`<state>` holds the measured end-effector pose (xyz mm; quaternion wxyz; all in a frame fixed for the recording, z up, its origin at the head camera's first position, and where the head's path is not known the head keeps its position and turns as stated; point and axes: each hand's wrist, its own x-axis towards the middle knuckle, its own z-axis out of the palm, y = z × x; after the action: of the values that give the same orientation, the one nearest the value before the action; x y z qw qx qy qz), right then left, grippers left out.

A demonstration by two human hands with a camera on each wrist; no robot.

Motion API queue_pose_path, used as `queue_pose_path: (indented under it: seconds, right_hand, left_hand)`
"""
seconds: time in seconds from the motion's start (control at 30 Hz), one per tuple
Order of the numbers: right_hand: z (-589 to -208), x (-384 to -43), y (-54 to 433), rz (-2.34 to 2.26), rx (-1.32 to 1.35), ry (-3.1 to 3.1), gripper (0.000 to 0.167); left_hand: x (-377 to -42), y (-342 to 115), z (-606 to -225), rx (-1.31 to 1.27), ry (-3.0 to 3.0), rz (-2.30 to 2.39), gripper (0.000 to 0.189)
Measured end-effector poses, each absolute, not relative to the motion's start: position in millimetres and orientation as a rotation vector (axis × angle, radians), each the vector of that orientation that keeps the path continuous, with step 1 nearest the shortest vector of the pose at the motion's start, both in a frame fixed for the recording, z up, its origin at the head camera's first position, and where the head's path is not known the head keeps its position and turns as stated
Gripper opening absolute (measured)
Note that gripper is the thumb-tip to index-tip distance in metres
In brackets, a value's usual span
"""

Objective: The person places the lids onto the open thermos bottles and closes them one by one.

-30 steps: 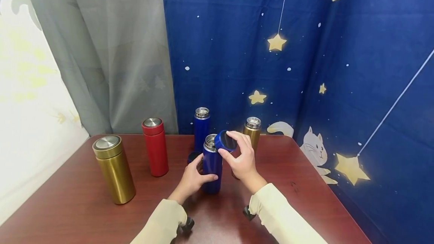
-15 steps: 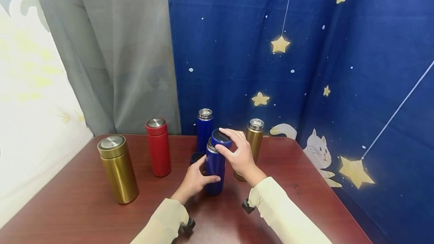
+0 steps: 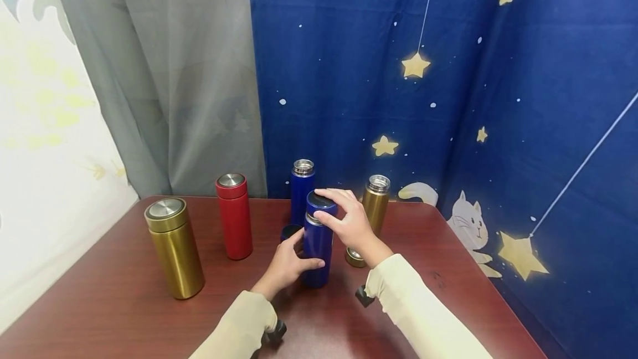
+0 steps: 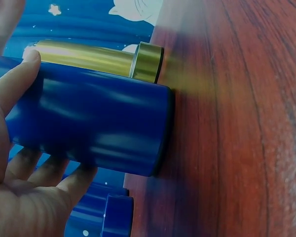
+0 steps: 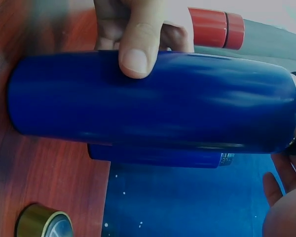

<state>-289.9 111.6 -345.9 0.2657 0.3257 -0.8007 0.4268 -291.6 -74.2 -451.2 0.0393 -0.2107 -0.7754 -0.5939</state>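
In the head view my left hand (image 3: pixel 286 265) holds a blue thermos bottle (image 3: pixel 316 248) upright around its body. My right hand (image 3: pixel 351 223) grips its blue lid (image 3: pixel 321 202) between thumb and fingers. The lid sits level over the mouth, with a strip of silver neck showing below it. In the left wrist view, my thumb and fingers span the blue body (image 4: pixel 103 118). Just behind stands a second blue thermos (image 3: pixel 301 198) with its silver mouth bare, and another blue lid (image 3: pixel 291 231) lies beside my left fingers.
A lidless gold thermos (image 3: pixel 375 204) stands behind my right hand, a gold lid (image 3: pixel 355 258) on the table (image 3: pixel 423 298) before it. To the left stand a red thermos (image 3: pixel 234 220) and a wide gold one (image 3: pixel 174 254), both capped. Curtains (image 3: pixel 349 82) hang behind.
The right hand has brought the tilted lid left and levelled it over the bottle's mouth. The left hand keeps its hold on the bottle. The head view has shifted slightly.
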Motion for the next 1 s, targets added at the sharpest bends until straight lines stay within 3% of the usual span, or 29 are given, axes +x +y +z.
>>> queue_pose_path:
  seconds: [0.63,1.0]
  right_hand:
    - [-354.1,-293.1,116.4,1.284,0.94,-2.201,0.044]
    - [-347.2,-294.5,119.1,1.201,0.972,-2.288,0.045]
  left_hand:
    - [-292.4,-73.3,-444.3,-0.709,-2.413,-1.768,0.086]
    - [-294.1,-67.9,-416.1,-0.831,-2.149,-1.889,0.089]
